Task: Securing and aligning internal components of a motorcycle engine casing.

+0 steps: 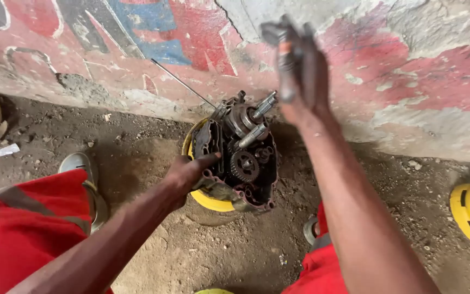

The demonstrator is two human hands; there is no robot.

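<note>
Engine case (243,158) on yellow basin (209,200) by the wall: my left hand (191,171) clamps its rim, steadying it; my right hand (300,65), raised, is closed around a greasy tool (285,60).

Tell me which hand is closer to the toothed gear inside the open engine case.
Left. The left hand grips the engine case at its edge, right beside the gear. The right hand is raised above it, against the wall, holding a dark tool.
</note>
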